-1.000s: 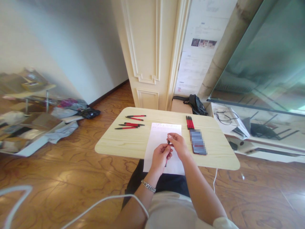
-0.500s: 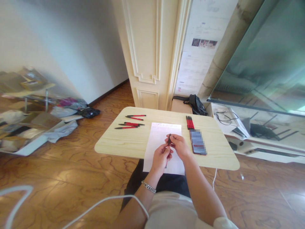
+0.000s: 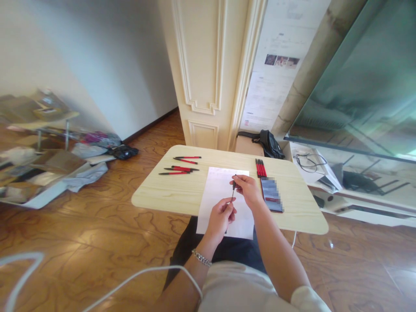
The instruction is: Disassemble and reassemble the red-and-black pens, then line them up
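Observation:
My left hand [image 3: 221, 216] and my right hand [image 3: 246, 190] hold the two ends of one pen [image 3: 232, 189] above a white sheet of paper [image 3: 217, 190] on a small light-wood table [image 3: 162, 197]. The right hand pinches the dark upper part. The left hand's fingers are closed on the thin lower part, which looks drawn out of the dark piece. Several red and black pens [image 3: 180, 166] lie loose at the table's far left. Three more red pens [image 3: 260, 167] lie side by side right of the paper.
A blurred flat phone-like object [image 3: 271, 195] lies right of the paper. A dark bag [image 3: 269, 144] sits behind the table beside a cream panelled door. Boxes and clutter lie on the wood floor at left. A white cable [image 3: 97, 290] crosses near my lap.
My hands have drawn apart: the right hand rose towards the far side with the dark pen part, the left stayed low, and the thin part now shows between them.

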Demonstrator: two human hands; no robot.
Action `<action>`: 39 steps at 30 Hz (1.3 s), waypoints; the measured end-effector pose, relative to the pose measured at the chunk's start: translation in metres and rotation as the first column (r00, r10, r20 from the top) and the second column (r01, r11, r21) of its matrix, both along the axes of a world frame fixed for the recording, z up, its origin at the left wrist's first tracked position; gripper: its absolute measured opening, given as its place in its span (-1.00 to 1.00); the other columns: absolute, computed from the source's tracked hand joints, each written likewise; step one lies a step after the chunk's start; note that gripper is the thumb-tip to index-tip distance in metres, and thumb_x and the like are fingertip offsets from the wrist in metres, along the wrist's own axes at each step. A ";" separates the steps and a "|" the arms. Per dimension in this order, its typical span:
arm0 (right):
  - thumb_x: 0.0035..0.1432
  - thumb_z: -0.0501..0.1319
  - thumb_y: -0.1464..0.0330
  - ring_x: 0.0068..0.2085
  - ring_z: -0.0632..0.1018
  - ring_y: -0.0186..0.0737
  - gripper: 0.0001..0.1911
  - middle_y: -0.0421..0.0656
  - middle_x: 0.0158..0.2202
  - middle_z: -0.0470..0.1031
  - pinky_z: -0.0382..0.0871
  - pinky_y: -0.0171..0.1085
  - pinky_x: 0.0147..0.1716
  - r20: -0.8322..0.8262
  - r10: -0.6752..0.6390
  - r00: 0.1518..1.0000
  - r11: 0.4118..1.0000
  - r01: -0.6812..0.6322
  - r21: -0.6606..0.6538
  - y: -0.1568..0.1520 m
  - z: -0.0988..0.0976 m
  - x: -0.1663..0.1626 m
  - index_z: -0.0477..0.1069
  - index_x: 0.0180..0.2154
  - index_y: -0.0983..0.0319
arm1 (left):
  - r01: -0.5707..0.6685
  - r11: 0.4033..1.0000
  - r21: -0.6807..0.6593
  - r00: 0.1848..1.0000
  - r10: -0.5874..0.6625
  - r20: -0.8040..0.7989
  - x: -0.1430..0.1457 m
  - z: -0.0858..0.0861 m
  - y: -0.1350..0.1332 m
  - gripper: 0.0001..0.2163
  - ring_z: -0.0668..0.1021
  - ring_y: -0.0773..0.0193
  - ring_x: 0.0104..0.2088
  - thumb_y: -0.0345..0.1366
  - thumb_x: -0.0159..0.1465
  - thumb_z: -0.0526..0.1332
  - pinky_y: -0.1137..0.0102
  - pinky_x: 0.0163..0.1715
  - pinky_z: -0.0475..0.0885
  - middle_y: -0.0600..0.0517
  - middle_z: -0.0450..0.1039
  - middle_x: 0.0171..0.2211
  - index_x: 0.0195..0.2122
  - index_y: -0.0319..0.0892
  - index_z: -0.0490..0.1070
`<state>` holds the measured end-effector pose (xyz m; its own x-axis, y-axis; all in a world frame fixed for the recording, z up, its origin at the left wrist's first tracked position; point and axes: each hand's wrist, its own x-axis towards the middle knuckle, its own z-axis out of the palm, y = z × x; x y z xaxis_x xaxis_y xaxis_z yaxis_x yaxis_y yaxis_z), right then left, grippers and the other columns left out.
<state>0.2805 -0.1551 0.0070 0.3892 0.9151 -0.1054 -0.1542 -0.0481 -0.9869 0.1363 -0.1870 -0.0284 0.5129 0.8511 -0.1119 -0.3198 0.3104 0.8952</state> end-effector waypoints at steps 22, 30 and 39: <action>0.14 0.15 0.25 -0.27 0.52 -0.14 -0.81 -0.02 -0.33 0.54 0.23 -0.27 -0.28 0.882 0.222 0.416 0.941 0.144 -0.305 0.058 -0.034 -0.049 0.45 -0.34 0.23 | -0.170 0.984 -0.052 0.984 0.172 0.033 -0.042 -0.008 0.010 -0.62 0.33 0.48 -0.62 -0.10 0.16 0.27 0.54 -0.67 0.04 0.07 0.36 -0.51 -0.08 -0.24 0.40; 0.22 0.02 0.11 -0.38 0.47 -0.24 -0.62 -0.14 -0.43 0.52 0.21 -0.31 -0.36 0.739 0.041 0.673 0.990 0.070 -0.119 0.034 -0.019 -0.033 0.48 -0.36 0.21 | -0.163 0.985 -0.054 0.986 0.165 0.031 -0.038 -0.005 0.009 -0.60 0.34 0.47 -0.62 -0.08 0.13 0.29 0.53 -0.67 0.05 0.06 0.37 -0.51 -0.10 -0.23 0.41; 0.04 0.20 0.13 -0.49 0.37 -0.31 -0.71 -0.20 -0.52 0.47 0.23 -0.31 -0.45 0.406 0.153 0.901 0.987 -0.162 -0.013 -0.022 -0.017 -0.034 0.50 -0.42 0.22 | -0.112 0.992 -0.064 0.993 0.114 0.027 -0.024 -0.002 0.003 -0.60 0.33 0.46 -0.64 -0.09 0.11 0.30 0.51 -0.67 0.04 0.07 0.38 -0.53 -0.12 -0.24 0.42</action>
